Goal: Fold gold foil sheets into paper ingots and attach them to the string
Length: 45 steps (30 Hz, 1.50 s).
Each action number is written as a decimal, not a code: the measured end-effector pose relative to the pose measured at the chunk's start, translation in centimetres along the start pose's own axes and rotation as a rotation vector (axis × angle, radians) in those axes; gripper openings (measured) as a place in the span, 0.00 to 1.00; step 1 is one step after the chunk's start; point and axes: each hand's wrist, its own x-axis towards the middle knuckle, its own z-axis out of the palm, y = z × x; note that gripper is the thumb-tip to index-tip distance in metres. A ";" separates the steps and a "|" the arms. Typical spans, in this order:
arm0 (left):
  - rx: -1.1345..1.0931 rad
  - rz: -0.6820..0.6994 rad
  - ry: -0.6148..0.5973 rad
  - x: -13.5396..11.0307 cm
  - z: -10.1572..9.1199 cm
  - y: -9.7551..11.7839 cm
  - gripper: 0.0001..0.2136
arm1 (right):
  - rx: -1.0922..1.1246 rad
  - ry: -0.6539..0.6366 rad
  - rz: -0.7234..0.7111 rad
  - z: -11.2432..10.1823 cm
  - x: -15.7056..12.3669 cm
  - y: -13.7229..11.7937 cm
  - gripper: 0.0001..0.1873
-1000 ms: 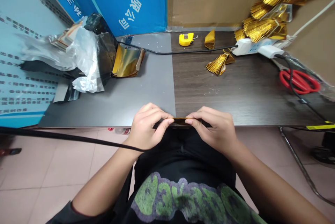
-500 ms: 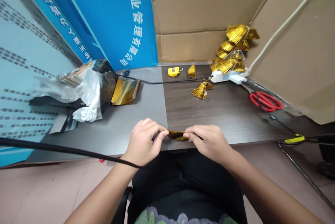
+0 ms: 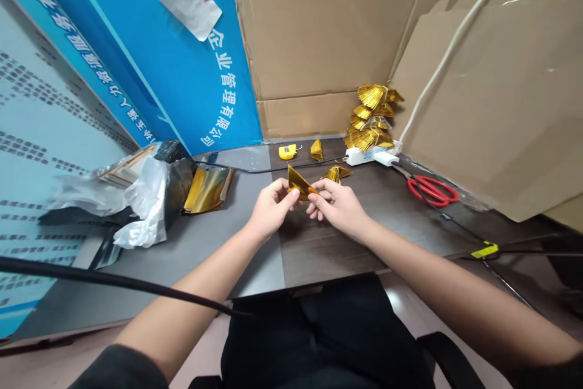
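A small sheet of shiny gold paper (image 3: pixel 298 182), folded to a point at its upper left, is held between my two hands above the desk. My left hand (image 3: pixel 272 207) pinches its left side, thumb in front. On its right lower corner, my right hand (image 3: pixel 339 204) closes with thumb and fingers. Just behind the right hand lies a fanned bundle of folded gold paper (image 3: pixel 336 173), partly hidden by it. A single folded gold piece (image 3: pixel 316 150) rests farther back, beside a yellow tape measure (image 3: pixel 287 152).
Fanned gold bundles (image 3: pixel 371 116) are piled at the back right, by a white power strip (image 3: pixel 364 155). Red-handled scissors (image 3: pixel 432 190) lie to the right. At left, a stack of gold sheets (image 3: pixel 207 190) sits by a crumpled plastic bag (image 3: pixel 150 195). A black cable (image 3: pixel 113 280) crosses the lower left.
Both hands have moved away from the desk's front edge, farther over it, with the gold paper. The paper, earlier a flat narrow strip between them, now shows a raised pointed corner. The view has shifted.
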 end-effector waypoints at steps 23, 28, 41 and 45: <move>-0.029 -0.075 -0.096 3.1 -3.2 -4.3 0.28 | -0.499 -0.479 -0.160 -10.5 6.7 8.9 0.34; -0.032 -0.021 -0.064 3.1 -3.4 -4.3 0.27 | -0.428 -0.426 -0.100 -8.6 7.9 7.7 0.17; 0.206 0.191 0.205 2.1 -4.2 -4.1 0.14 | -0.134 -0.223 -0.044 0.6 7.6 4.0 0.09; 0.497 0.351 0.290 1.5 -4.2 -3.9 0.09 | -0.052 -0.280 -0.042 0.8 6.6 3.6 0.07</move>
